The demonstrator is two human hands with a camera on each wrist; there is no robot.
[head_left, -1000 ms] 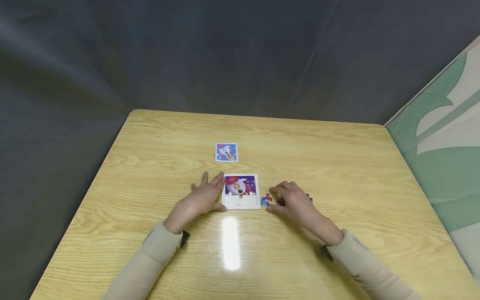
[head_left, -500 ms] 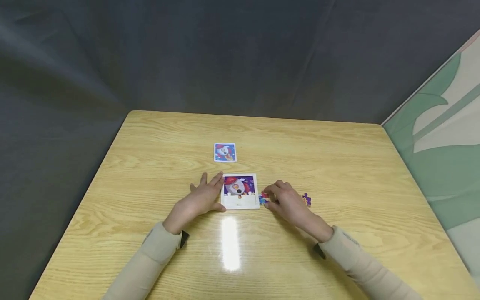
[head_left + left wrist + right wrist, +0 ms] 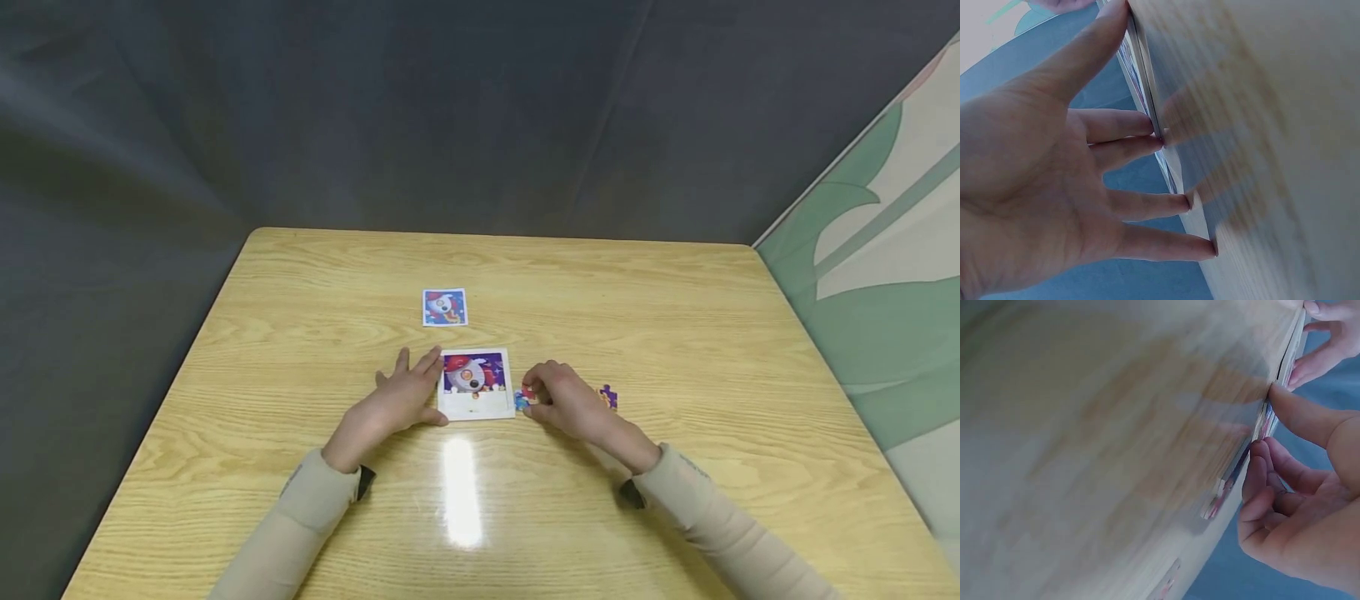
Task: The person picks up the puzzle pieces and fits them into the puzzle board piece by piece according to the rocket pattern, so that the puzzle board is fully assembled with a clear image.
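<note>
My left hand (image 3: 393,404) rests spread along the left side of a white square puzzle tray (image 3: 480,410). Its straight fingers (image 3: 1147,206) touch the table and the tray's edge, the thumb near the front corner. Across the upper half of the tray, assembled pieces show a white dog's head with red on purple; the lower part is bare white board. Right of the tray, my right hand (image 3: 567,404) pinches a red and blue jigsaw piece (image 3: 521,401) between thumb and forefinger, close to the tray's right edge. The other right fingers curl under the palm.
A small picture card (image 3: 445,307) with the same dog lies behind the tray. More jigsaw pieces (image 3: 609,397), purple and orange, lie beyond the right hand, partly hidden by it. The wooden table (image 3: 675,325) meets a dark curtain (image 3: 480,117) at the back.
My right hand has moved left to the red and blue piece and closed thumb and forefinger on it, uncovering more of the purple piece behind. The left hand stays against the tray.
</note>
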